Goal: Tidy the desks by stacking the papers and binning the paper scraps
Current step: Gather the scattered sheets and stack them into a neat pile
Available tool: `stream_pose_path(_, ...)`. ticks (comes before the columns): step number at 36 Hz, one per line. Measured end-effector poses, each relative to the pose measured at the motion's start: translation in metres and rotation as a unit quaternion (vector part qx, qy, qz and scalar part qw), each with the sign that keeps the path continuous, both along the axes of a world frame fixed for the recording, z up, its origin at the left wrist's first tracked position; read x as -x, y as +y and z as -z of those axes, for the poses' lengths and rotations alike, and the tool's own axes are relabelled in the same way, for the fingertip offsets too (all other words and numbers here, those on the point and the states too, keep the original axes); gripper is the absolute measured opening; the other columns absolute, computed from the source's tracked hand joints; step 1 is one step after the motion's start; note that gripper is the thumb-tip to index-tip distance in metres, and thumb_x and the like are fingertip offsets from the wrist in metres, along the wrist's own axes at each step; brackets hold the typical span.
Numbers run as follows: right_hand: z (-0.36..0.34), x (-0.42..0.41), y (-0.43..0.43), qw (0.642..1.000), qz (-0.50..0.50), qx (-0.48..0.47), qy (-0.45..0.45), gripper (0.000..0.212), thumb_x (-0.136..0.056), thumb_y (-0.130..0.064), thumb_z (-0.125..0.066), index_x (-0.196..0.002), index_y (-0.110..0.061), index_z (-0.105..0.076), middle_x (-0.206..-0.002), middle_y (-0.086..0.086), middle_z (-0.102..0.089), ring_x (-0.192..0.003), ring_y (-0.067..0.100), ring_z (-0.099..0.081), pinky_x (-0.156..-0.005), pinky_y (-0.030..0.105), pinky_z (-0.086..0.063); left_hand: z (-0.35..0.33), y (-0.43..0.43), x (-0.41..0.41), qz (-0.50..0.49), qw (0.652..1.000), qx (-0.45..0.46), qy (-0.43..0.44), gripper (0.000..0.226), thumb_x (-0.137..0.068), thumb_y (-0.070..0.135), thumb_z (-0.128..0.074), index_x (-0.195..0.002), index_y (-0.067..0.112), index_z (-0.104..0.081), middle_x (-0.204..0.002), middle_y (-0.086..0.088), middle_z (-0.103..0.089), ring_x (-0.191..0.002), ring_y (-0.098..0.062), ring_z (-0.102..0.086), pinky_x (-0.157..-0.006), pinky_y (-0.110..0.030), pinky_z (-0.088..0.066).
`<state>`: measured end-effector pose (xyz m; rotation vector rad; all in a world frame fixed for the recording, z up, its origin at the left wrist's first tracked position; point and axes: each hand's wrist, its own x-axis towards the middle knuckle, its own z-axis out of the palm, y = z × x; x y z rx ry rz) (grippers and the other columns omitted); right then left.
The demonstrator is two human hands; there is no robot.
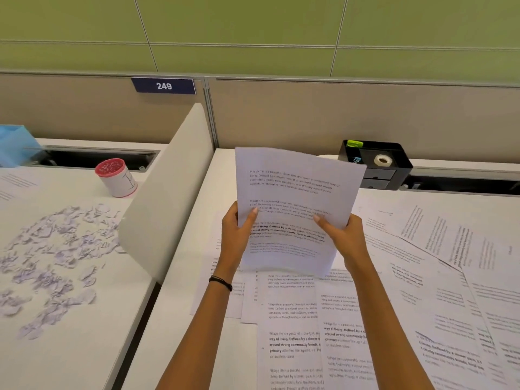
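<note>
On the white left desk, a spread of small torn white paper scraps is seen, with a white cylindrical tub with a red lid standing behind it. A pale curved divider panel is set between the desks. A thin sheaf of white printed sheets is held upright over the white right desk. Its left edge is pinched by the left hand, thumb in front and fingers curled behind; its right edge is gripped likewise by the right hand. Loose printed white sheets are scattered, overlapping, across the right desk, and a black plastic desk organiser is placed at the back.
</note>
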<state>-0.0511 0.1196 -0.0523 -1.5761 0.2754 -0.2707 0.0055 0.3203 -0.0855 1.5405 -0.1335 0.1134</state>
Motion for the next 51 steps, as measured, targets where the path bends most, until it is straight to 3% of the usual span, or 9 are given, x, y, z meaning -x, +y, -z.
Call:
stream_pose_path(14, 0.01, 0.011, 0.037, 0.992, -0.123, -0.032, -0.012, 0.017, -0.086, -0.02, -0.062, -0.102, -0.026, -0.064, -0.105, -0.005, -0.07, -0.094, 0.013, -0.068, -0.073, 0.025, -0.056, -0.012, 0.066, 0.006, -0.066, 0.997, -0.027, -0.023, 0.014, -0.094, 0.025, -0.055, -0.101, 0.016, -0.064, -0.094, -0.002, -0.07, -0.087, -0.021, -0.066, -0.077, -0.037, -0.056)
stream_pose_path(16, 0.021, 0.014, 0.046, 0.987, -0.159, -0.028, 0.001, 0.02, -0.09, -0.037, -0.05, -0.102, -0.028, -0.063, -0.102, -0.01, -0.07, -0.098, 0.014, -0.067, -0.072, 0.021, -0.054, -0.005, 0.081, 0.01, -0.083, 0.996, -0.037, -0.019, 0.019, -0.094, 0.022, -0.054, -0.104, 0.009, -0.063, -0.095, -0.002, -0.07, -0.088, -0.019, -0.066, -0.079, -0.035, -0.055)
stream_pose_path(19, 0.047, 0.018, 0.061, 0.979, -0.197, -0.023, 0.041, 0.067, -0.077, -0.08, -0.024, -0.105, -0.034, -0.064, -0.098, -0.013, -0.072, -0.095, 0.01, -0.067, -0.076, 0.02, -0.052, 0.006, 0.106, 0.016, -0.112, 0.992, -0.061, -0.007, 0.015, -0.095, 0.023, -0.053, -0.098, 0.013, -0.064, -0.092, -0.001, -0.068, -0.085, -0.019, -0.064, -0.078, -0.036, -0.053)
stream_pose_path(24, 0.107, 0.031, 0.083, 0.963, -0.21, 0.16, 0.059, 0.041, -0.097, -0.046, -0.028, -0.113, -0.027, -0.061, -0.112, -0.009, -0.065, -0.103, 0.001, -0.059, -0.097, 0.034, -0.046, 0.022, 0.149, 0.035, -0.15, 0.984, -0.096, 0.014, 0.012, -0.095, 0.02, -0.053, -0.089, 0.023, -0.062, -0.085, 0.009, -0.068, -0.077, -0.005, -0.063, -0.066, -0.016, -0.051)
stream_pose_path(27, 0.139, 0.033, 0.092, 0.899, -0.276, 0.34, 0.016, 0.038, -0.097, -0.028, -0.036, -0.133, -0.024, -0.046, -0.138, -0.004, -0.048, -0.127, 0.009, -0.043, -0.11, 0.04, -0.032, 0.029, 0.17, 0.047, -0.165, 0.98, -0.099, 0.045, 0.011, -0.096, 0.018, -0.052, -0.099, 0.017, -0.062, -0.09, 0.008, -0.067, -0.076, 0.001, -0.064, -0.062, -0.009, -0.049)
stream_pose_path(32, 0.161, 0.034, 0.11, 0.792, -0.335, 0.509, -0.039, 0.065, -0.092, -0.059, -0.022, -0.148, -0.03, -0.006, -0.157, -0.008, -0.004, -0.143, 0.009, 0.004, -0.115, 0.042, 0.012, 0.045, 0.188, 0.065, -0.152, 0.977, -0.115, 0.099, 0.019, -0.095, 0.018, -0.053, -0.11, 0.013, -0.062, -0.096, 0.002, -0.068, -0.085, -0.01, -0.065, -0.067, -0.014, -0.053)
stream_pose_path(39, 0.17, 0.028, 0.11, 0.771, -0.318, 0.551, -0.017, 0.065, -0.091, -0.062, -0.019, -0.147, -0.035, 0.0, -0.156, -0.009, 0.005, -0.144, 0.012, 0.008, -0.113, 0.041, 0.017, 0.063, 0.195, 0.077, -0.173, 0.964, -0.146, 0.136, 0.016, -0.095, 0.019, -0.052, -0.1, 0.009, -0.063, -0.085, -0.001, -0.069, -0.073, -0.015, -0.063, -0.057, -0.013, -0.05)
stream_pose_path(44, 0.17, 0.019, 0.099, 0.778, -0.293, 0.556, -0.005, 0.075, -0.083, -0.072, 0.001, -0.145, -0.031, -0.003, -0.154, -0.009, 0.003, -0.143, 0.014, 0.006, -0.113, 0.043, 0.013, 0.072, 0.195, 0.074, -0.169, 0.957, -0.168, 0.163, 0.012, -0.095, 0.021, -0.052, -0.093, 0.018, -0.064, -0.088, -0.004, -0.07, -0.078, -0.021, -0.065, -0.071, -0.035, -0.052)
stream_pose_path(51, 0.167, 0.009, 0.079, 0.775, -0.272, 0.569, 0.037, 0.079, -0.079, -0.074, 0.002, -0.146, -0.033, -0.001, -0.152, -0.013, 0.013, -0.141, 0.007, 0.013, -0.114, 0.039, 0.016, 0.083, 0.191, 0.07, -0.16, 0.941, -0.234, 0.185, 0.017, -0.095, 0.022, -0.052, -0.101, 0.011, -0.064, -0.091, -0.004, -0.069, -0.083, -0.022, -0.066, -0.072, -0.033, -0.052)
